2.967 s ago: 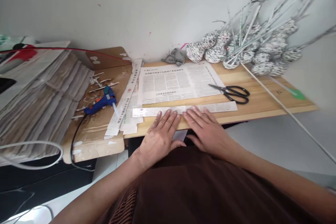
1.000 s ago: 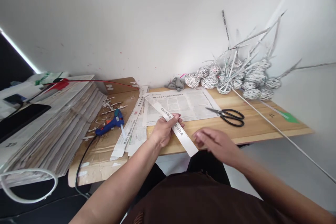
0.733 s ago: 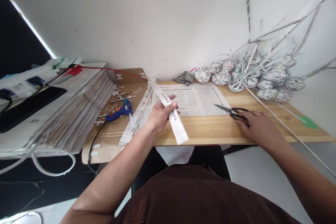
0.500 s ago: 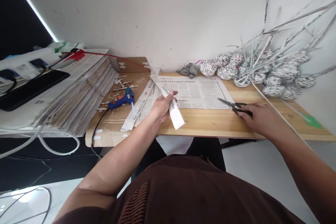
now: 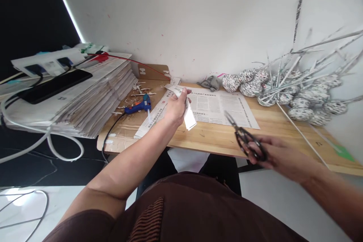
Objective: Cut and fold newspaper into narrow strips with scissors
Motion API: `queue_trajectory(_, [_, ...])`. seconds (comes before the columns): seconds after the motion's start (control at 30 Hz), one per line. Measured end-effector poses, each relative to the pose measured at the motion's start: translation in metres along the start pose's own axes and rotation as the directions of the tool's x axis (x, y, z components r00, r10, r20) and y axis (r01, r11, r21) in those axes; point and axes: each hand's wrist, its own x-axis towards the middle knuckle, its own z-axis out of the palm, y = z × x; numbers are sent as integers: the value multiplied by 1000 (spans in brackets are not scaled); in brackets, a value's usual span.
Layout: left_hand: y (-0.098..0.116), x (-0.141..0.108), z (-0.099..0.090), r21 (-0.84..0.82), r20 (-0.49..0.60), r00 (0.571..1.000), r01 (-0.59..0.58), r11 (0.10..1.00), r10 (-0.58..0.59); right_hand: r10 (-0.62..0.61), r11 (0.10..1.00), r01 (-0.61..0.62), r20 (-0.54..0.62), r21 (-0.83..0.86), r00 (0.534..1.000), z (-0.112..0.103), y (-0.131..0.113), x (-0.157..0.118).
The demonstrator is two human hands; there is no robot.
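Between the thumb and fingers of my left hand [image 5: 177, 106] are newspaper strips [image 5: 189, 119], their white ends hanging toward the table's front edge. My right hand [image 5: 272, 153] has black-handled scissors [image 5: 244, 138] in its grip, raised over the front edge with the blades pointing up and left. That hand is slightly blurred. A printed newspaper sheet [image 5: 221, 106] lies flat on the wooden table behind both hands. More newspaper strips [image 5: 150, 121] rest left of my left hand, partly under it.
A blue glue gun [image 5: 138, 105] lies on cardboard [image 5: 119, 132] among paper scraps. At left stands a tall stack of newspapers [image 5: 107, 98] with a power strip [image 5: 51, 64] and a black phone [image 5: 56, 87] on top. Woven paper balls [image 5: 300, 98] with long sticks fill the back right; a grey cloth [image 5: 211, 83] lies by the wall.
My right hand has picked the scissors up off the table and brought them toward me, blades turned upward. My left hand has drawn the newspaper strips away from the other strips.
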Motion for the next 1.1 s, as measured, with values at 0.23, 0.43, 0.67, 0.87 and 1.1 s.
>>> queue_trajectory(0.23, [-5,13,6,-10,-44,990,-134,991,133,-198,780,-127,435,612,878,84,-58,-28])
queue_trajectory(0.43, [-9,15,7,-25,-52,983,-176,984,174,-250,784,-58,400,618,881,88,-74,-23])
queue_trajectory(0.67, [-15,12,8,-21,-44,986,-159,987,158,-200,719,-123,373,684,906,101,-61,-21])
queue_trajectory(0.87, [-20,9,7,15,-45,986,-161,987,161,-178,716,-144,378,684,908,100,-64,-18])
queue_trajectory(1.1, [-45,4,2,124,-67,965,-244,962,254,-74,660,-206,336,722,939,103,-81,-13])
